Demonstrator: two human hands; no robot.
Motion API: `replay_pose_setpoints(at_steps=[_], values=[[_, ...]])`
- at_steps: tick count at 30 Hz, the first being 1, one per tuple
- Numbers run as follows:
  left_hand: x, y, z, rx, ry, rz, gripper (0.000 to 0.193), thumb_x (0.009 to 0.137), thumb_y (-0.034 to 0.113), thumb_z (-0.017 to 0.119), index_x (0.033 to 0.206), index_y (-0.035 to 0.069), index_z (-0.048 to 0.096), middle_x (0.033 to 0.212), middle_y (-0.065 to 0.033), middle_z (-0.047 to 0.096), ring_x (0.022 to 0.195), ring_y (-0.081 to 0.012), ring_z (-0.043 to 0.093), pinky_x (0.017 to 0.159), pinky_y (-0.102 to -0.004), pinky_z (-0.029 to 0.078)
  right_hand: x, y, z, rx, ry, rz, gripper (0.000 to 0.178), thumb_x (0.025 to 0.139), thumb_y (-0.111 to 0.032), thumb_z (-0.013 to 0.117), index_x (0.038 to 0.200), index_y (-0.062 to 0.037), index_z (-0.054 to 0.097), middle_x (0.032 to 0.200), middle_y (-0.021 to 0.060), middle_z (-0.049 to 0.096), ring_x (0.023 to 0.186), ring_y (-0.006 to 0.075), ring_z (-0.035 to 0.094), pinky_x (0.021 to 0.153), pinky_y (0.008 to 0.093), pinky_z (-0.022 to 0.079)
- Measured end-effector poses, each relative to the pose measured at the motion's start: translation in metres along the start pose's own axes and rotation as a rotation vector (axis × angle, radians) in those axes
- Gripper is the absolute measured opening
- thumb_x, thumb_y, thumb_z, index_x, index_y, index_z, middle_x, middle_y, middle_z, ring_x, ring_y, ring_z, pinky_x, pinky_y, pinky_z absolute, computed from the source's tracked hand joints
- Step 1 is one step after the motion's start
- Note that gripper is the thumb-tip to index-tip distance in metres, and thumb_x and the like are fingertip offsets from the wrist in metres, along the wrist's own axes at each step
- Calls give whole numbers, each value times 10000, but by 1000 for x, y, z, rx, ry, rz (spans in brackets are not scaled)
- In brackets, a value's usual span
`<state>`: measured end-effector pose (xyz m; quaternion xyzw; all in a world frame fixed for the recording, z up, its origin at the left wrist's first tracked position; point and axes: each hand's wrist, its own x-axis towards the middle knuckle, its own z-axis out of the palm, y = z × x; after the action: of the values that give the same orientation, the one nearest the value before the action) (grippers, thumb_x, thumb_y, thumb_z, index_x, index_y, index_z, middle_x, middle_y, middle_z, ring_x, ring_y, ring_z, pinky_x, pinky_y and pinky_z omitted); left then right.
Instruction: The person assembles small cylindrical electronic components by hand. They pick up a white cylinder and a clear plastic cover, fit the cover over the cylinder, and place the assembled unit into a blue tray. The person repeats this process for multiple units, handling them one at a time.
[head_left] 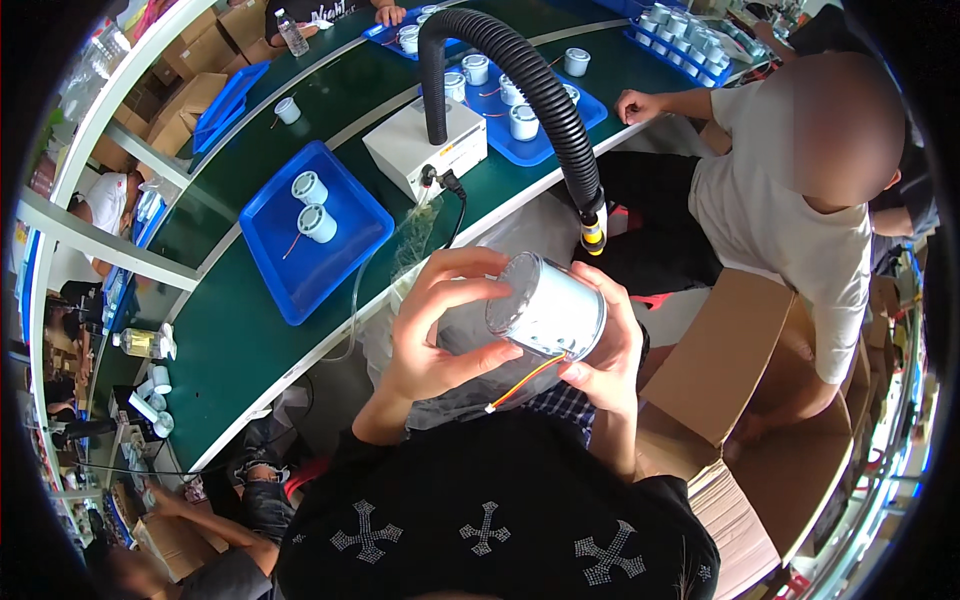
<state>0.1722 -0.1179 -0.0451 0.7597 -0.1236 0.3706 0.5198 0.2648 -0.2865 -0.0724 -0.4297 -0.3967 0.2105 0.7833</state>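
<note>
Between my two hands I hold up a white cylindrical motor-like unit point(548, 308), tilted on its side. Its dark grey round end points left, and a short red and yellow wire with a small white plug hangs from its lower edge. My left hand point(440, 325) grips the dark end with thumb and fingers. My right hand point(615, 350) is closed around the other end, its thumb near where the wire comes out. Two similar white units point(317, 223) lie on a blue tray point(345, 268) on the green bench, left of my hands.
Beyond my hands, a white box-shaped machine point(425, 147) with a black ribbed hose point(560, 95) stands on the green bench point(225, 375). Another blue tray point(540, 150) holds several units. To my right are an open cardboard box point(720, 360) and a seated co-worker point(790, 200).
</note>
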Motion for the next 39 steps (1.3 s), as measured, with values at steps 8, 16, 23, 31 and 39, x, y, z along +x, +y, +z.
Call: replay_pose_setpoints(at_steps=[8,16,23,31,39], values=[[-1,2,1,-6,4,3,460,604,119,781,1013,23,593,1115,-173,519,1006,-266,522,807,-358,430,-2,2,1,8,20,13,820,633,-139,778,1302,13,329,1234,164,460,1160,237,457,958,361,367],[4,5,-20,81,-99,-4,328,714,81,603,1032,2,607,1162,-182,518,1038,-284,512,856,-369,400,1,6,18,-2,19,-137,747,675,37,685,1299,-90,294,1347,264,286,1239,334,359,968,434,389],[4,21,-1,274,-91,44,781,560,287,801,1185,-16,445,1197,-170,495,1047,-294,491,865,-379,382,-2,10,24,-79,-12,-244,725,699,31,650,1310,-123,291,1353,271,266,1238,347,337,951,428,383],[0,13,7,249,24,66,769,531,236,823,1153,-3,439,1171,-178,511,1039,-291,496,843,-384,388,-1,5,22,21,-75,-286,503,769,33,576,1231,-118,444,1363,305,227,1285,432,240,971,485,352],[10,16,13,292,-31,176,757,519,263,824,1121,-8,454,1164,-208,499,1023,-327,496,828,-401,401,-9,9,13,33,-91,-356,599,835,-214,585,1363,-92,329,1381,291,232,1290,406,253,1009,458,293]])
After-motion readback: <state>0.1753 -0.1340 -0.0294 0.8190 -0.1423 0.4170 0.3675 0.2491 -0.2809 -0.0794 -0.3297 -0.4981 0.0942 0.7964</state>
